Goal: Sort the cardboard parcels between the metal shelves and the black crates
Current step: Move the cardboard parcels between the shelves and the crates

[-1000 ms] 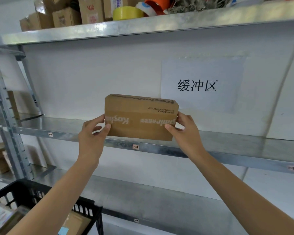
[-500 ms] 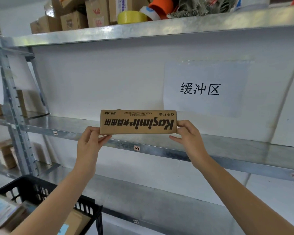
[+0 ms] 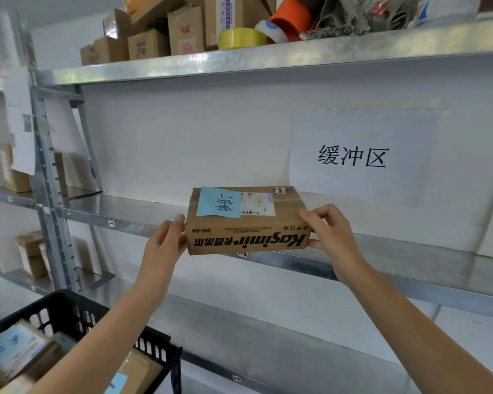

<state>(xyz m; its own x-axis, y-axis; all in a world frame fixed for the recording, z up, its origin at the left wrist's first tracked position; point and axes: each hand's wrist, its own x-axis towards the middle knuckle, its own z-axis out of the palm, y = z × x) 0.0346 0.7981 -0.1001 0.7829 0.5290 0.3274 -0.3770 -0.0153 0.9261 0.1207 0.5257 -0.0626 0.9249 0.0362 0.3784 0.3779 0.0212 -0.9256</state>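
A flat cardboard parcel (image 3: pixel 248 241) with black "Kasimir" print, a blue note and a white shipping label on top lies level at the front edge of the middle metal shelf (image 3: pixel 410 260). My left hand (image 3: pixel 165 245) holds its left end, thumb on top. My right hand (image 3: pixel 329 231) grips its right end, fingers curled over the top corner. Whether the parcel's underside rests on the shelf I cannot tell. At the lower left stands a black crate (image 3: pixel 77 311) with several labelled parcels inside.
A white sign with black characters (image 3: pixel 353 157) hangs on the wall behind the shelf. The top shelf (image 3: pixel 239 58) carries cardboard boxes and tape rolls. A steel upright (image 3: pixel 49 177) stands at the left, with more boxes on shelves beyond. A lower shelf (image 3: pixel 268 345) runs below.
The parcel has tipped away from me, from its broad face to its narrow side, then to its labelled top showing. Both hands kept hold and lowered it toward the shelf edge.
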